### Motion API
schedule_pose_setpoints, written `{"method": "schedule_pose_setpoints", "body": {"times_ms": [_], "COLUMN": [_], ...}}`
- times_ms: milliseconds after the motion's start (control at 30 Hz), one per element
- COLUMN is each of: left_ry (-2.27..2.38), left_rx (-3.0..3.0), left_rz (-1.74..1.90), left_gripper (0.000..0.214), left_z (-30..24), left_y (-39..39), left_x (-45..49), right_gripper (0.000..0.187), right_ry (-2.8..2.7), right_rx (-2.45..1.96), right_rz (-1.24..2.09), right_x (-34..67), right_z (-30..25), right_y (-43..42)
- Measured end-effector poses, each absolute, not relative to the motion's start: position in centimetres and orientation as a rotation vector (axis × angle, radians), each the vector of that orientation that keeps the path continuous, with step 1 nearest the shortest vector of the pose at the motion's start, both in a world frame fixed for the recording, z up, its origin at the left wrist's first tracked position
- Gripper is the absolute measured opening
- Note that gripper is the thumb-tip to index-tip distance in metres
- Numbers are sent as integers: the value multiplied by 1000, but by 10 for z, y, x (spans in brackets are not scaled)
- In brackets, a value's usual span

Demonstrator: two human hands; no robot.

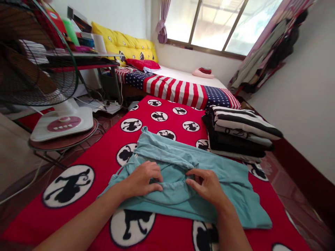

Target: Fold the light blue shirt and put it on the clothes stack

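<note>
A teal garment (230, 174) lies spread and partly folded across the red bed cover, creased in the middle, with thin cords at its left side. Its exact kind is hard to make out. On its left part rests my left hand (146, 179), palm down, thumb apart from the bent fingers. My right hand (204, 183) has curled fingers and a thumb close to the index finger, at a gathered edge near the garment's middle. A pile of folded clothes (235, 139), black and striped black and white, stands beyond the garment on the right.
The red cover (104, 153) has round monkey prints. On the left, a fan (62, 118) stands on a round stool (60, 141) beside a cluttered desk (86, 55). Another bed (178, 90) with a flag-patterned cover is at the back. Clothes (272, 52) hang by the right wall.
</note>
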State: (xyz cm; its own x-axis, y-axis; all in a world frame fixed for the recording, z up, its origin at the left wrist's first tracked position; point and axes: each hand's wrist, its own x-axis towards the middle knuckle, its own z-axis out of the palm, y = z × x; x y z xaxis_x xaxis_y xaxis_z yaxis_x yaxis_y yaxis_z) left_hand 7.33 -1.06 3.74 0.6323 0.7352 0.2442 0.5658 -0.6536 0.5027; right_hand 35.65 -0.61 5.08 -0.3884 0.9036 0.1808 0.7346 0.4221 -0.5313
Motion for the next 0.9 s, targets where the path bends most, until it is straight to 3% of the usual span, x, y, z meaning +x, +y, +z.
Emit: {"method": "schedule_pose_setpoints", "body": {"times_ms": [233, 433, 600, 800, 900], "left_ry": [1359, 1508, 1521, 1299, 1135], "left_rx": [2429, 2277, 2228, 2392, 2527], "left_rz": [814, 1118, 1156, 1003, 795], "left_gripper": [9, 11, 13, 44, 58], "left_z": [38, 47, 57, 68, 61], "left_y": [-7, -23, -36, -24, -13], "left_x": [77, 47, 22, 83, 133], "right_gripper": [15, 21, 19, 20, 21], "right_ry": [-2194, -2151, -2126, -1969, -1750], "right_rx": [-1344, -1352, -1438, -1414, -1433], "right_rz": [357, 454, 536, 566, 405], "right_x": [356, 358, 360, 358, 373], "right_z": [46, 48, 51, 48, 42], "right_y": [-3, -3, -4, -2, -1]}}
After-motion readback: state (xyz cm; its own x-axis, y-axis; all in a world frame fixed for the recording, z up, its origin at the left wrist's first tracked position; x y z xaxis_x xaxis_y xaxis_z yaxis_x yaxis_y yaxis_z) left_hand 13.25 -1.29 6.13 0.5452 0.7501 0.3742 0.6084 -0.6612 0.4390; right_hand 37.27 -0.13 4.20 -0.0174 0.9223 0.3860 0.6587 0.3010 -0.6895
